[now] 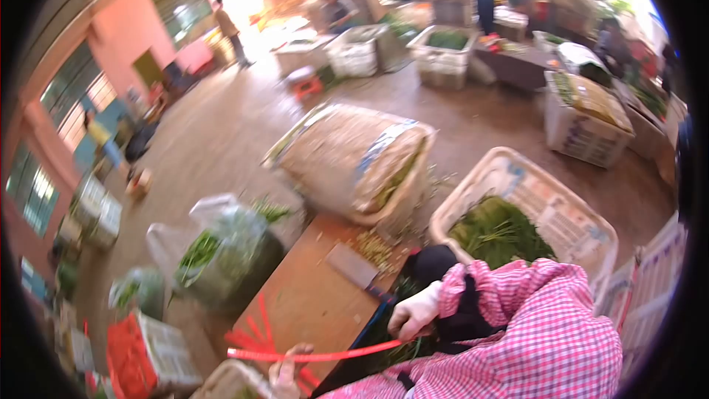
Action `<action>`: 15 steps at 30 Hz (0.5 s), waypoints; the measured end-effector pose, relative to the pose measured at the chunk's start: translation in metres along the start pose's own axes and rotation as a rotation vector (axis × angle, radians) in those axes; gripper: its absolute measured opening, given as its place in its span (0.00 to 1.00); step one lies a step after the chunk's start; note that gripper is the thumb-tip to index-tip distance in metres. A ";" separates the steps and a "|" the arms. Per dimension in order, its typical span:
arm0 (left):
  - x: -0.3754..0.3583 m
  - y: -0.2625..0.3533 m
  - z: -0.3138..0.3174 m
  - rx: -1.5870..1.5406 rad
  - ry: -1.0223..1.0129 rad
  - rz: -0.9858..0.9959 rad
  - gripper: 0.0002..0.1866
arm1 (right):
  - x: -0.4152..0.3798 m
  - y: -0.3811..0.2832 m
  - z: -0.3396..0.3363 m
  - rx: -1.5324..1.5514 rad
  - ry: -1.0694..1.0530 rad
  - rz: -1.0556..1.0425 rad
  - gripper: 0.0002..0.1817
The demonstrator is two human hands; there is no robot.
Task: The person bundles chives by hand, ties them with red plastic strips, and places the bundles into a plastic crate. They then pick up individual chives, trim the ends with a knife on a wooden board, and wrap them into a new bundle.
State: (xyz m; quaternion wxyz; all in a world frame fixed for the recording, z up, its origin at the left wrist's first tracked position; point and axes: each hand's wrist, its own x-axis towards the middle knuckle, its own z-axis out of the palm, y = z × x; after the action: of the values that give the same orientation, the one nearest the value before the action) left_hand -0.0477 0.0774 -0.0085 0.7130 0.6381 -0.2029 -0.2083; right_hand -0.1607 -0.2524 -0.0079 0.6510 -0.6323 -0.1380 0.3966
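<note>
A long red strip (340, 355) runs between my two hands, just above the near edge of a wooden board (310, 303). My right hand (415, 314) is closed around its right end, with green stalks (405, 353) just below. My left hand (286, 371), partly cut off by the bottom of the view, has its fingers bent around the strip near its left end. More red strips (258, 331) lie fanned out on the board. A cleaver (353, 266) with a broad blade rests at the board's far right, beside pale chopped bits (374, 250).
A white crate (583, 218) with greens (498, 229) stands right; a covered crate (347, 155) stands ahead. Clear bags of greens (229, 258) and a red-and-white box (133, 355) are left. Several people and more crates (443, 55) are farther back.
</note>
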 end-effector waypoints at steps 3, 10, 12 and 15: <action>0.001 0.009 0.039 0.068 0.139 -0.002 0.21 | -0.019 0.001 -0.013 -0.070 0.025 -0.059 0.11; 0.023 0.012 0.072 -0.199 0.119 -0.068 0.21 | -0.059 -0.007 -0.022 -0.160 0.115 -0.032 0.12; 0.028 0.002 0.053 -0.199 -0.065 -0.115 0.24 | -0.074 -0.017 -0.024 -0.230 0.072 -0.040 0.14; 0.027 0.009 0.067 -0.318 -0.042 -0.090 0.22 | -0.080 -0.012 -0.030 -0.280 0.082 0.044 0.15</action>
State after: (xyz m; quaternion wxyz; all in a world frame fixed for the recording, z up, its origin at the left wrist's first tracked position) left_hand -0.0617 0.0083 0.0080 0.7904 0.5214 -0.1533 -0.2828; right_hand -0.1877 -0.3276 0.0243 0.5526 -0.7356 -0.1512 0.3615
